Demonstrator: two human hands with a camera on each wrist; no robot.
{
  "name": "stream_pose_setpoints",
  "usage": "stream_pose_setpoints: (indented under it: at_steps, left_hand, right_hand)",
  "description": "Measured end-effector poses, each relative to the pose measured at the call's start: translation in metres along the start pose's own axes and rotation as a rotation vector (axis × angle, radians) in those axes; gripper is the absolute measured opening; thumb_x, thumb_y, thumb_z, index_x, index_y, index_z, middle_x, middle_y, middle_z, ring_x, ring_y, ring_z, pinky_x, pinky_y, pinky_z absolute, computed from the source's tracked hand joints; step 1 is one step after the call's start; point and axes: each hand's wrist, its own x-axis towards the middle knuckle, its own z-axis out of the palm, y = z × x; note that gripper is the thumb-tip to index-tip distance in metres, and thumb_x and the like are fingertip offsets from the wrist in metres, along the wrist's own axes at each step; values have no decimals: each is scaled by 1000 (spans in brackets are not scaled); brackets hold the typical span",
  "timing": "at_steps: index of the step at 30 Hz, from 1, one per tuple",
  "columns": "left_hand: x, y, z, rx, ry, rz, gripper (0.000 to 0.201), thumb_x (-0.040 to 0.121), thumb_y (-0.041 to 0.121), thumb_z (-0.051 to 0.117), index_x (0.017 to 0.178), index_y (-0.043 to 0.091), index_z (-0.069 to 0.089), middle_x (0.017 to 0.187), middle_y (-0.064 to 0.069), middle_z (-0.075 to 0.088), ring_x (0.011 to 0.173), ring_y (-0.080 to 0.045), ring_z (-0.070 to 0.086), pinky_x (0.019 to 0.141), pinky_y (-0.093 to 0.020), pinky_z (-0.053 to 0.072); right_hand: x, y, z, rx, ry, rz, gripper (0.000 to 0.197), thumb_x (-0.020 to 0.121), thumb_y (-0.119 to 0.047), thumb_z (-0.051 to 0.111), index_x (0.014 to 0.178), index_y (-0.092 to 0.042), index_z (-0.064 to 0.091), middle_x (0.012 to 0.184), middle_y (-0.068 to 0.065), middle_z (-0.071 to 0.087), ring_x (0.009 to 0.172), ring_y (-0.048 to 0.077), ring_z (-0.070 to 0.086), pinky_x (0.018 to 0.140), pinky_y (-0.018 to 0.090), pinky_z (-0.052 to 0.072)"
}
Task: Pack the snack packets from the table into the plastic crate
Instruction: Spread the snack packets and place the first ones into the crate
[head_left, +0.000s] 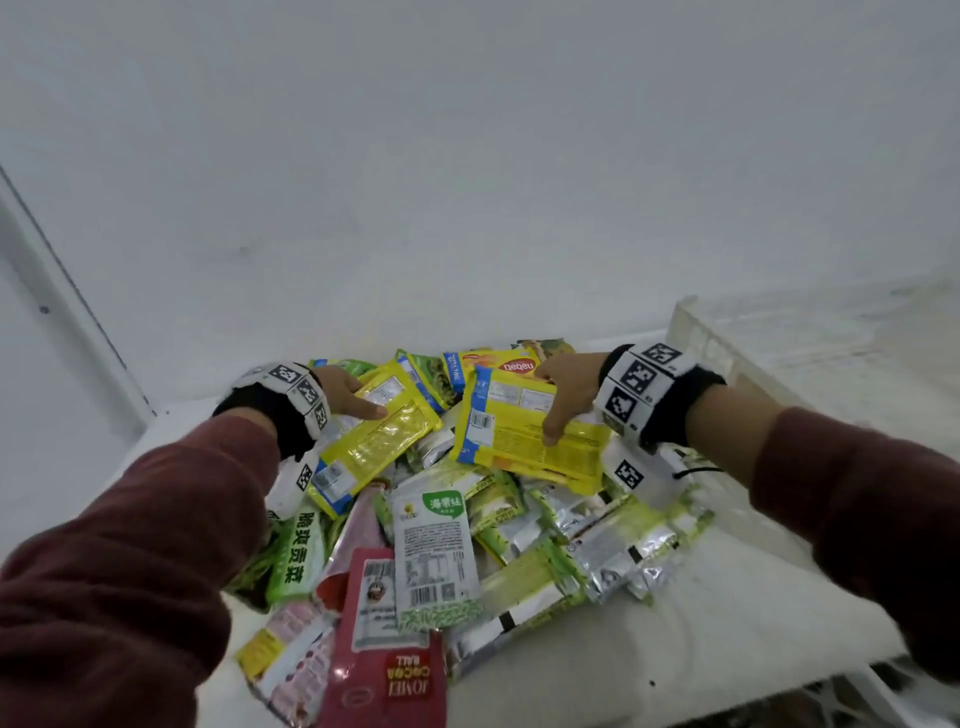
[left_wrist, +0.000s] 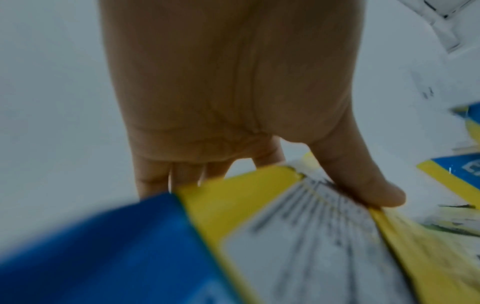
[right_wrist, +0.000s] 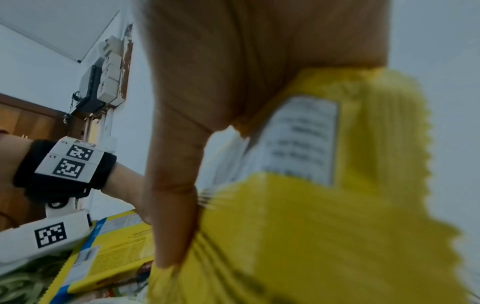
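A heap of snack packets (head_left: 436, 551) covers the white table (head_left: 701, 623). My left hand (head_left: 363, 400) grips a yellow and blue packet (head_left: 374, 441) at the heap's far left, thumb on top and fingers beneath. In the left wrist view the left hand (left_wrist: 272, 176) pinches that packet (left_wrist: 285, 236) by its end. My right hand (head_left: 558, 402) holds a stack of yellow packets (head_left: 519, 431) just above the heap, thumb on its printed back. The right wrist view shows the right hand (right_wrist: 233, 127) wrapped round the stack (right_wrist: 311, 226). The white plastic crate (head_left: 727, 364) stands right of my right wrist.
Green, silver and red packets (head_left: 384, 649) lie toward me in the heap. A white wall rises behind the table. The table's front right edge (head_left: 857, 670) drops off near my right sleeve. The crate's inside is washed out.
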Motion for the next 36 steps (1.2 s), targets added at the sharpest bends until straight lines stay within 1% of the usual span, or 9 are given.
stream_pose_setpoints:
  at_steps: [6, 10, 13, 16, 19, 24, 29, 33, 36]
  left_hand:
    - [-2, 4, -2, -8, 66, -14, 74, 82, 48, 62, 136, 3, 43, 143, -11, 43, 130, -25, 42, 108, -32, 31]
    - [-9, 21, -14, -25, 103, 19, 67, 76, 40, 71, 121, -7, 56, 95, -14, 62, 88, -22, 57, 77, -27, 40]
    - [-28, 46, -34, 4, 178, 20, 66, 75, 37, 73, 122, -7, 56, 103, -16, 60, 96, -23, 56, 80, -26, 38]
    - [-62, 94, -62, -52, 319, 89, 38, 75, 32, 75, 82, -5, 66, 73, -15, 57, 70, -24, 52, 66, -28, 32]
    - [-95, 161, -83, -154, 438, 210, 49, 77, 35, 71, 50, 7, 42, 52, -7, 31, 52, -21, 30, 55, -29, 20]
    - [-130, 279, -77, -353, 441, 530, 27, 85, 34, 62, 95, 9, 67, 84, -12, 60, 75, -20, 53, 70, -26, 37]
    - [-138, 391, -50, -211, 333, 664, 25, 85, 37, 61, 76, 14, 59, 68, -3, 52, 69, -20, 48, 56, -20, 32]
    - [-117, 462, -37, 45, 357, 643, 52, 88, 45, 55, 124, 8, 53, 120, -14, 55, 114, -29, 48, 85, -29, 35]
    - [-99, 502, -28, 144, 396, 658, 53, 88, 45, 54, 131, 14, 46, 131, -16, 44, 124, -32, 36, 99, -37, 33]
  right_hand:
    - [-21, 4, -2, 100, 84, -88, 83, 73, -24, 77, 139, -10, 29, 143, 8, 37, 126, 24, 42, 83, 25, 38]
    - [-40, 23, -14, 72, 145, -138, 78, 72, -23, 77, 136, -8, 37, 136, 8, 44, 121, 24, 46, 91, 30, 42]
    - [-63, 51, -32, 7, 233, -194, 60, 73, -18, 75, 124, -4, 49, 116, 9, 52, 96, 21, 50, 74, 27, 41]
    - [-92, 95, -53, -74, 329, -240, 61, 74, -18, 74, 127, -8, 47, 124, 9, 47, 100, 21, 45, 75, 23, 32]
    - [-124, 151, -71, -115, 388, -238, 62, 73, -17, 75, 128, -11, 47, 124, 8, 47, 98, 17, 41, 77, 23, 31]
    - [-158, 249, -85, -181, 413, -132, 56, 70, -15, 76, 121, -12, 54, 118, 8, 55, 91, 16, 43, 75, 23, 33]
    - [-160, 337, -75, -246, 257, 5, 54, 70, -10, 76, 120, -10, 55, 118, 11, 57, 88, 16, 43, 65, 23, 31]
    - [-151, 396, -62, -332, 170, 120, 55, 72, -12, 74, 123, -15, 53, 122, 8, 55, 106, 24, 51, 75, 23, 35]
    - [-143, 429, -60, -327, 149, 162, 54, 73, -12, 72, 123, -16, 53, 121, 8, 55, 101, 22, 49, 75, 24, 35]
